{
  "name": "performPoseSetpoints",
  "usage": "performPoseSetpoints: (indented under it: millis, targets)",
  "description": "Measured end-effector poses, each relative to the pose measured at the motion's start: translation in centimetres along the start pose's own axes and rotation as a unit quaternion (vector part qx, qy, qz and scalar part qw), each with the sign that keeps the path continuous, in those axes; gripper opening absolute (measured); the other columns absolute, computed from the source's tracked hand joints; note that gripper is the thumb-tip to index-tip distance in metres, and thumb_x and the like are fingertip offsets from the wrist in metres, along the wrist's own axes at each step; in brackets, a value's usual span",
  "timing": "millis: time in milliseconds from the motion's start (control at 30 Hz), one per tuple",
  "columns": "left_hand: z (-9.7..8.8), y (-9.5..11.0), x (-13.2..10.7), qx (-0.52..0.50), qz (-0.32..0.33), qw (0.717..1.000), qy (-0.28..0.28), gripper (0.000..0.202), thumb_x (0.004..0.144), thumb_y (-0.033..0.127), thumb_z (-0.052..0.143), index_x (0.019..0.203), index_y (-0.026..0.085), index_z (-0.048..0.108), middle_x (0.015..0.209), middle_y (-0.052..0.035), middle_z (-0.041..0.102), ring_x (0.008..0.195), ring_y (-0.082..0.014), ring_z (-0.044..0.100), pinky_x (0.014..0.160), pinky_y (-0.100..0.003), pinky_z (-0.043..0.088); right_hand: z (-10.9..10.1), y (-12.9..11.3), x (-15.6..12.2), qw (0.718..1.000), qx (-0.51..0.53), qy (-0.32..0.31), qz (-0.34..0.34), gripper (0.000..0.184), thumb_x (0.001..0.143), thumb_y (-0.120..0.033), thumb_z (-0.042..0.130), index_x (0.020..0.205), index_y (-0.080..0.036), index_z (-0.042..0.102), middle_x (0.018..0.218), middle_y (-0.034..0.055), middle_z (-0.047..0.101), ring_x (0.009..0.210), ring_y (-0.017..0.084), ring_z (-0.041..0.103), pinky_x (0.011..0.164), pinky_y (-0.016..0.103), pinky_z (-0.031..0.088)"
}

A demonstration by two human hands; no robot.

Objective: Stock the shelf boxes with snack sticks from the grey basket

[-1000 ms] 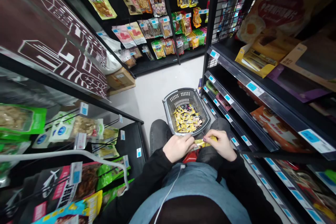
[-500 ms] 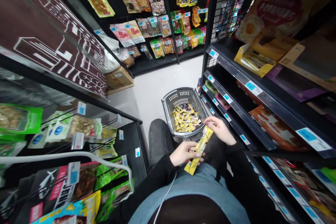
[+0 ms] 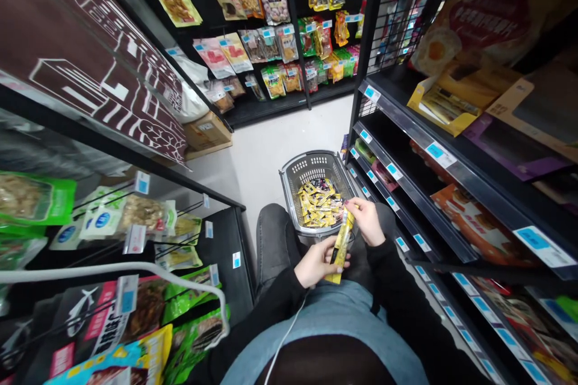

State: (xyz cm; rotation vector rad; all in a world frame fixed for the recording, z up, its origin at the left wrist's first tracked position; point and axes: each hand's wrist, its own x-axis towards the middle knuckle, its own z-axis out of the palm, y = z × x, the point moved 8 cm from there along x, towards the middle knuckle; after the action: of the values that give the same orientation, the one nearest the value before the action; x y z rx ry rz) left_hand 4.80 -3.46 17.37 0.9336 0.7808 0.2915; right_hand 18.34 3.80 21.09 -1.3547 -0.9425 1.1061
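Both my hands hold one long yellow snack packet upright over my lap. My left hand grips its lower end, fingers curled round it. My right hand pinches its upper end. Just beyond the hands, on the floor between my knees, stands a grey plastic basket with several small yellow packets in it. I am crouched in a shop aisle, in dark trousers and black sleeves.
Black shelves with blue price tags run along my right, holding boxed goods. Hooks with hanging snack bags are at my left and far ahead. A cardboard box sits on the pale floor at the left.
A second ago both hands worked low in my lap. They have since drawn the yellow packet up and turned it more upright, and the right hand has come back a little towards me.
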Motion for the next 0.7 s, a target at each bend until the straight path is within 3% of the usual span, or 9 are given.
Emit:
performPoseSetpoints:
  millis: [167,267,433,500,567,633,700]
  targets:
    - [-1.0,-2.0,0.4,-0.020,-0.046,0.998,0.038,0.056,0.054,0.044,0.076,0.094,0.008,0.061,0.092,-0.0149,0.068,0.082,-0.0258,0.066,0.075,-0.041,0.052,-0.7,-4.1,-0.6,0.993,-0.083,0.025,-0.079,0.027,0.076,-0.042,0.058,0.069,-0.017,0.065,0.062,0.0016,0.063,0.058,0.016,0.060,0.052,0.025,0.046]
    - [-1.3,-1.0,0.9,-0.018,-0.003,0.999,0.039,0.052,0.057,0.048,0.073,0.088,0.006,0.065,0.089,-0.0136,0.069,0.085,-0.0261,0.065,0.081,-0.041,0.050,-0.2,-7.9,-2.1,0.978,-0.142,0.005,-0.153,0.022,0.079,-0.037,0.056,0.071,-0.019,0.067,0.066,0.0023,0.066,0.061,0.017,0.061,0.056,0.027,0.047]
    - [-0.8,1.1,1.8,0.056,0.063,0.996,-0.020,0.046,0.069,0.049,0.063,0.095,0.011,0.067,0.090,-0.0089,0.070,0.087,-0.0235,0.064,0.082,-0.038,0.049,0.6,-12.8,-4.1,0.930,-0.235,-0.012,-0.283,0.015,0.080,-0.032,0.056,0.077,-0.024,0.069,0.075,0.0030,0.069,0.069,0.019,0.063,0.069,0.031,0.049]
    - [-1.6,1.0,2.3,0.093,0.059,0.994,-0.004,0.048,0.074,0.051,0.056,0.100,0.012,0.065,0.093,-0.0094,0.070,0.084,-0.0220,0.065,0.079,-0.036,0.050,0.1,-13.3,-3.6,0.921,-0.253,0.012,-0.295,0.016,0.081,-0.033,0.055,0.079,-0.025,0.068,0.075,0.0033,0.068,0.070,0.020,0.063,0.070,0.033,0.050]
    - [-3.5,0.8,2.6,0.158,0.056,0.984,0.057,0.047,0.080,0.048,0.048,0.106,0.012,0.063,0.094,-0.0100,0.069,0.079,-0.0201,0.065,0.077,-0.035,0.050,-1.0,-12.9,-2.2,0.920,-0.262,0.066,-0.283,0.020,0.083,-0.035,0.051,0.081,-0.024,0.067,0.077,0.0039,0.068,0.071,0.019,0.063,0.071,0.032,0.049]
    - [-5.8,0.6,2.3,0.242,0.046,0.962,0.120,0.043,0.083,0.041,0.043,0.110,0.012,0.061,0.094,-0.0093,0.070,0.079,-0.0191,0.064,0.079,-0.033,0.049,-2.2,-11.5,-0.3,0.919,-0.271,0.124,-0.257,0.023,0.085,-0.038,0.048,0.085,-0.022,0.065,0.079,0.0046,0.068,0.071,0.019,0.063,0.070,0.030,0.049]
    - [-7.8,-0.1,1.6,0.322,0.018,0.935,0.149,0.039,0.084,0.035,0.042,0.111,0.014,0.061,0.096,-0.0076,0.070,0.086,-0.0191,0.063,0.083,-0.031,0.047,-2.7,-8.5,2.0,0.926,-0.282,0.139,-0.211,0.027,0.086,-0.041,0.045,0.089,-0.021,0.063,0.080,0.0053,0.067,0.067,0.018,0.063,0.066,0.028,0.049]
